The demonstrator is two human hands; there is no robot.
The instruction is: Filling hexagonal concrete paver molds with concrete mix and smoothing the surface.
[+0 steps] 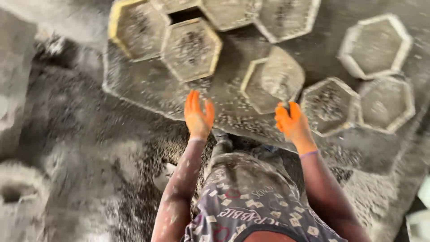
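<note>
Gripping the tilted hexagonal mould [273, 80] by its lower edge, the right hand [291, 123] curls closed; the left hand [198, 117] hangs spread, empty.

I see rough grey floor [89, 148], wet cement & grit all over, darker patches at left. Pale slab edge bottom right. Flat daylight, pic blurred.

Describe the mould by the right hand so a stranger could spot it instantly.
Start at the grey slab covered with hexagonal moulds. Just above the orange-gloved right hand sits the tilted mould. Unlike its flat-lying neighbours, it leans up on one edge.
</note>
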